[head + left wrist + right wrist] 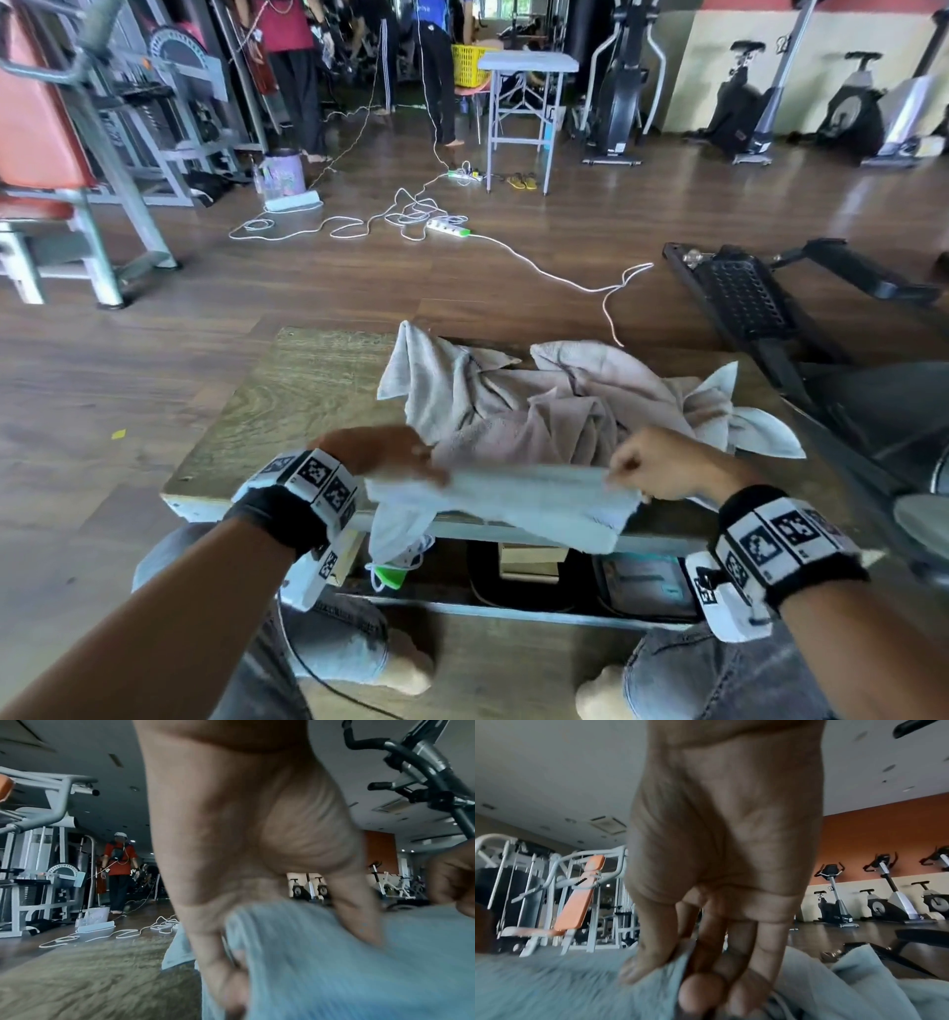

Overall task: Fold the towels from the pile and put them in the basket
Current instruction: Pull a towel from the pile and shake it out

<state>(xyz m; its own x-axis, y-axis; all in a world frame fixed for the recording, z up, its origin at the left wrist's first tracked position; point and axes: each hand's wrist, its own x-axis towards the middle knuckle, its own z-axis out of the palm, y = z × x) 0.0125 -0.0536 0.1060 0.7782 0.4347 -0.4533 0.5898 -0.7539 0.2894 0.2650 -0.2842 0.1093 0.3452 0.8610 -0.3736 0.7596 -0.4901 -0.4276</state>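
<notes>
A pale blue-white towel lies stretched across the near edge of the low wooden table, one end drooping over the front. My left hand grips its left end; in the left wrist view the thumb and fingers curl round the cloth. My right hand pinches the towel's top edge at the right; the right wrist view shows thumb and fingers closed on the fabric. Behind both hands sits a crumpled pile of beige and white towels. No basket for the towels is near my hands.
A black exercise machine stands close on the right. White cables and power strips trail over the wooden floor beyond the table. Far back are people, a yellow basket and a grey folding table. Boxes sit under the table.
</notes>
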